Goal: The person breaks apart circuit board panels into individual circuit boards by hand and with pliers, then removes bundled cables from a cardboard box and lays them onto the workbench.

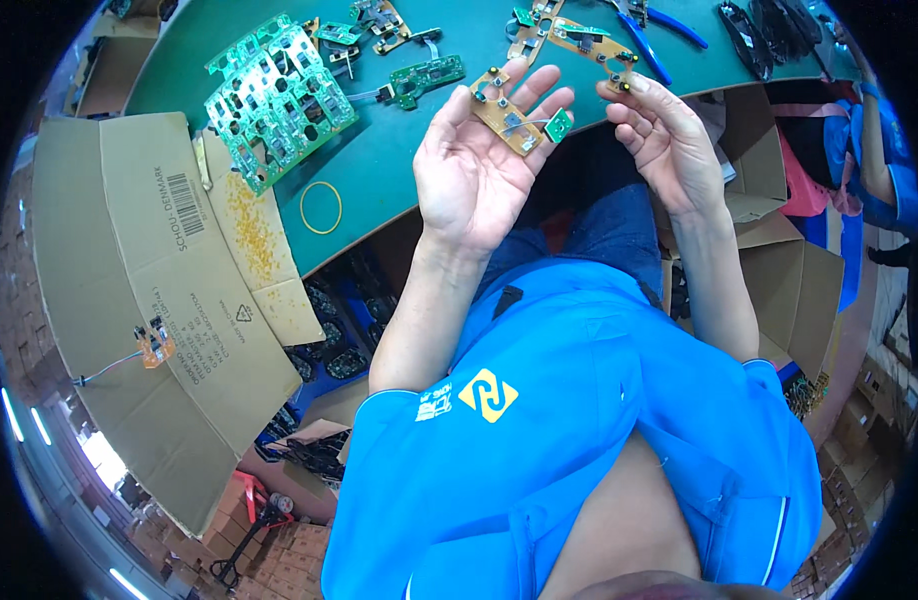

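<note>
My left hand [469,190] is palm up, with a brown circuit board [503,116] lying across its fingers and held by the thumb. A thin wire joins that board to a small green board [558,125] beside the fingertips. Between its thumb and fingers, my right hand [674,140] pinches the lower end of a second brown circuit board [597,47], which carries a green piece near its top. Another brown board [527,38] is at the table's edge of view, between the two. Blue-handled pliers [644,45] lie just beyond my right hand.
On the green table [389,150] are a large green circuit panel [279,105], a smaller green board [426,78] with a cable, and a yellow rubber band [321,207]. Black parts [744,40] lie far right. A cardboard box [119,250] stands left. Another person's arm [876,155] shows at right.
</note>
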